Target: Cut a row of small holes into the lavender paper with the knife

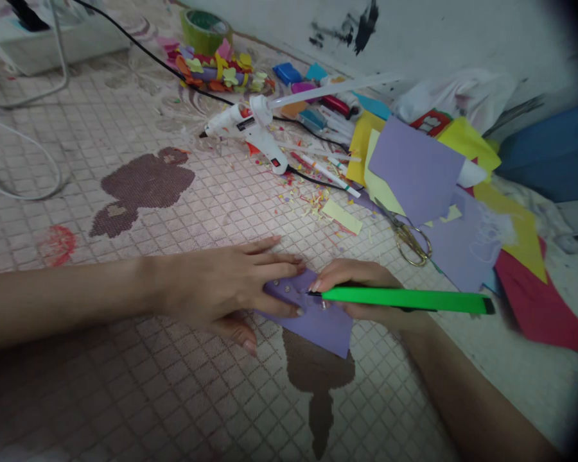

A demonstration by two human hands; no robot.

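Note:
A strip of purple paper [330, 327] lies slantwise on the patterned cloth. My left hand [226, 282] rests flat over its left end, fingers spread, pressing it down. Between those fingers and the right hand, several small round marks show on the paper. My right hand [361, 276] is closed around a long bright green tool [409, 299] with a black rear end. Its dark front tip is at the paper, close to my left fingertips. The exact kind of tool is unclear, as my fingers hide its lower part.
A white glue gun [250, 131] with a glue stick lies beyond my hands, its black cord trailing. Gold-handled scissors [411, 244] lie to the right beside purple sheets [417, 167] and red paper [542, 308]. Green tape [205, 32], paper scraps [341, 217] and a power strip [67, 42] are farther back.

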